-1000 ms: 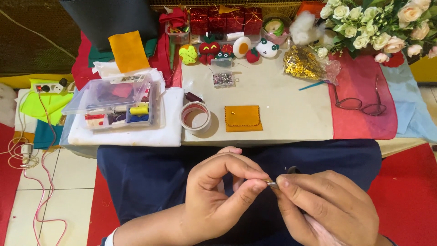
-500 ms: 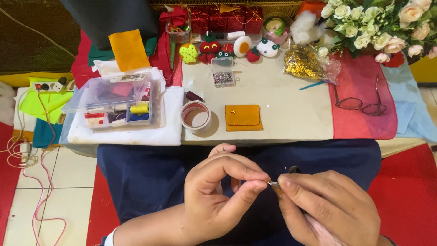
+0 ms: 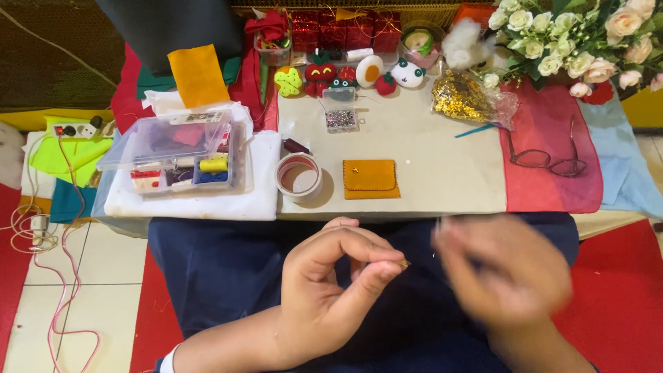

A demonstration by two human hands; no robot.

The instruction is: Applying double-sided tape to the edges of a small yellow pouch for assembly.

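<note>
Pinching something tiny and metallic, likely a needle (image 3: 404, 263), between thumb and forefinger, the left hand (image 3: 331, 290) is hovering over the lap, near the table edge (image 3: 387, 215). Just right of it, the right hand (image 3: 507, 273) is blurring with motion, so I cannot tell whether it is open or gripping anything. Keeping the pinch firm and the left hand steady seems wise while the other is moving. Farther off, on the table, an orange felt pouch (image 3: 371, 179) is lying right of a tape roll (image 3: 299, 177); a clear plastic box (image 3: 176, 152) is sitting at far left, eyeglasses (image 3: 545, 155) at right.
</note>
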